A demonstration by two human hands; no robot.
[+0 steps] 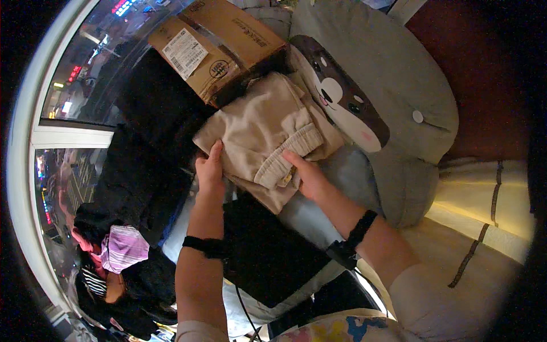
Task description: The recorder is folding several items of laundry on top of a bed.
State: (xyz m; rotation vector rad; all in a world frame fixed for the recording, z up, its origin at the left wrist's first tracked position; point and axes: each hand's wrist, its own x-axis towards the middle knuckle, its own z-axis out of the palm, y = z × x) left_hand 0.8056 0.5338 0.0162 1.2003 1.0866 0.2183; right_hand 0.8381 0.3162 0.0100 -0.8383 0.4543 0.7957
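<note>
A folded beige garment with a gathered elastic waistband lies in front of me, held up or resting between both hands. At its left edge, my left hand grips the cloth, thumb on top and fingers hidden beneath. My right hand has its thumb on the waistband, its fingers mostly hidden under the fabric. Beneath the garment are a grey-blue cloth and a black cloth or dark item. Black straps with small devices circle both forearms.
A taped cardboard box bearing a label stands beyond the garment. To the right is a grey cushion with an animal face. Dark clothes and a purple-and-white cloth are piled left, beside a white-framed window.
</note>
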